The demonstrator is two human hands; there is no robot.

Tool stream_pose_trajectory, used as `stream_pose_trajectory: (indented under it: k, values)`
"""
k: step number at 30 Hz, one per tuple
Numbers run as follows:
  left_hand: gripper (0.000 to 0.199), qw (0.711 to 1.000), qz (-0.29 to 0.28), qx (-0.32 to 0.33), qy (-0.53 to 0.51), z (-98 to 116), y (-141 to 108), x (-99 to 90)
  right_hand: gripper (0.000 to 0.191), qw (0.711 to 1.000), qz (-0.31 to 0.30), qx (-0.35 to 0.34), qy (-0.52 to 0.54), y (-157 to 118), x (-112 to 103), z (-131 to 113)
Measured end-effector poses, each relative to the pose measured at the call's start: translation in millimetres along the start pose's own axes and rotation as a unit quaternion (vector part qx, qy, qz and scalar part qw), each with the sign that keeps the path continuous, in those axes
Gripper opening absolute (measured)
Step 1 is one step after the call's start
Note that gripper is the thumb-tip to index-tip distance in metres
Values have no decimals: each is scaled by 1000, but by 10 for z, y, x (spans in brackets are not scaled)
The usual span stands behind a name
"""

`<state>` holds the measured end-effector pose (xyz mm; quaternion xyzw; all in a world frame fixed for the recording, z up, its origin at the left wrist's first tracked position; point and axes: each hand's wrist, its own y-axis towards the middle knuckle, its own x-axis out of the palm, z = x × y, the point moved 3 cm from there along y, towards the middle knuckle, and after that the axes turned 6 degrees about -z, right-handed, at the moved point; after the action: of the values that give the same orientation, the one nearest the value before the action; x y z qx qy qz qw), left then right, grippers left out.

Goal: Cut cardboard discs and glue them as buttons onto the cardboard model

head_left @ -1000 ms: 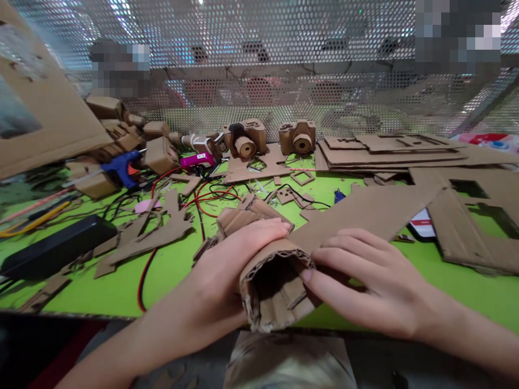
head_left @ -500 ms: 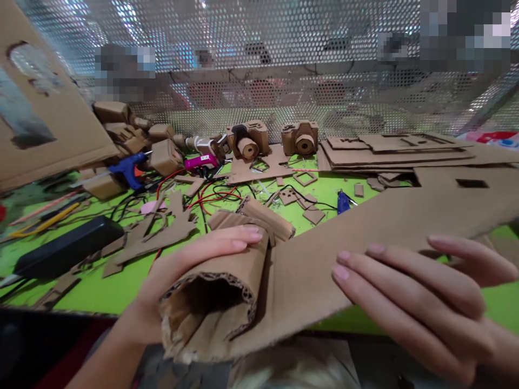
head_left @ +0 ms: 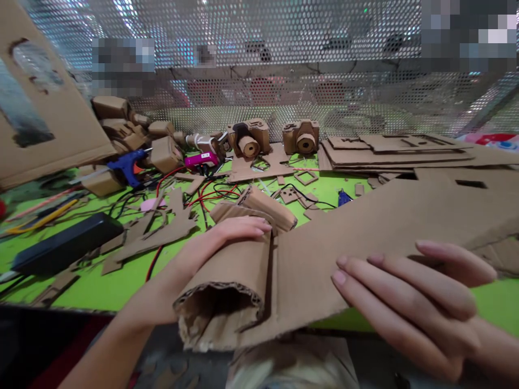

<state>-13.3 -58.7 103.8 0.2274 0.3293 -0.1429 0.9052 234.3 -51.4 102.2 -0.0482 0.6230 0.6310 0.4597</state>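
A long cardboard sheet (head_left: 365,221) lies across the near edge of the table, its left end curled into a thick, ragged-ended cardboard roll (head_left: 231,259). My left hand (head_left: 231,229) is wrapped over the top of this roll, the fingertips near the crease where it meets the flat part. Flat on the sheet, to the right, rests my right hand (head_left: 409,302) with fingers stretched out and thumb apart. Just behind the roll is a small folded cardboard piece (head_left: 270,208).
Two cardboard cameras (head_left: 249,138) stand at the back before a perforated metal screen (head_left: 284,86). Blue glue gun (head_left: 130,165), magenta tool (head_left: 201,160), black box (head_left: 67,243), wires and scraps cover the left. Stacked cardboard sheets (head_left: 397,156) lie back right.
The roll has shifted slightly right, and my left hand has moved right along with it. My right hand has moved slightly left, its fingers still on the sheet.
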Motion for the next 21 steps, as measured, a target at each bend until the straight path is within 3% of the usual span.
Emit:
stream_pose_trajectory:
  k: [3,9,15,21]
  values:
    - [35,998,-33,42,39,44,24,-6,35,999,35,-24,-1,47,-2,77]
    - [46,994,-64,29,79,85,94,64,16,999,0,-44,32,41,43,242]
    - [49,996,-63,28,55,46,149,75,14,999,-2,-38,26,-27,70,290]
    - [49,996,-86,35,-7,-56,253,-52,12,999,6,-49,9,76,86,266]
